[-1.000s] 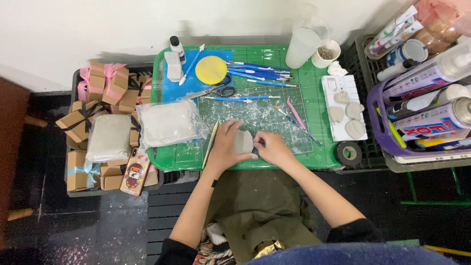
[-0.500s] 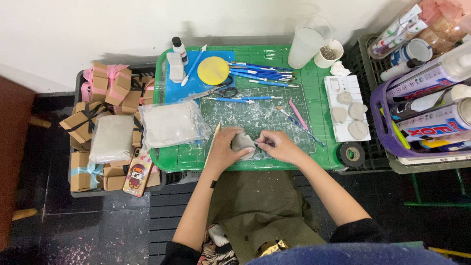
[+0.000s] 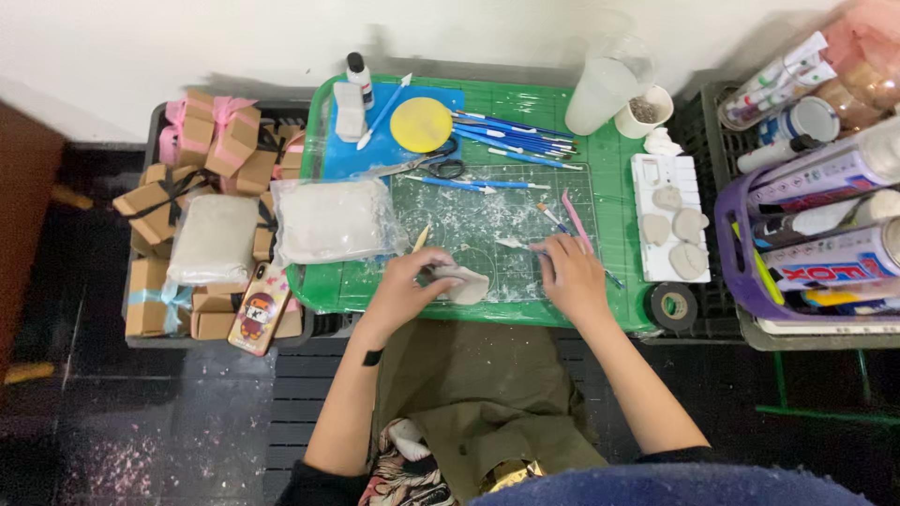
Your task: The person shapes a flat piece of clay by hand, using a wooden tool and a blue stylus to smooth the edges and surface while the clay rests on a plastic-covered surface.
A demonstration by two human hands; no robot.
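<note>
My left hand [image 3: 403, 286] holds a flat pale lump of clay [image 3: 466, 283] at the near edge of the green cutting mat [image 3: 487, 211]. My right hand [image 3: 572, 274] lies palm down on the mat, to the right of the clay and apart from it. Its fingertips touch a thin white-tipped modelling tool [image 3: 514, 244]; I cannot tell whether they grip it. A pink tool [image 3: 574, 217] lies just beyond that hand.
The green tray [image 3: 619, 178] also holds a bag of white clay [image 3: 333, 220], a yellow disc [image 3: 421, 124], scissors [image 3: 441, 167], blue tools [image 3: 511, 131], two cups [image 3: 609, 89] and a white mould with clay shapes [image 3: 670, 225]. Brown gift boxes [image 3: 187, 150] stand left, paint tubes [image 3: 825, 215] right.
My right hand has left the clay and moved right onto the mat. My left hand still holds the clay, now lower and closer to the tray's near edge.
</note>
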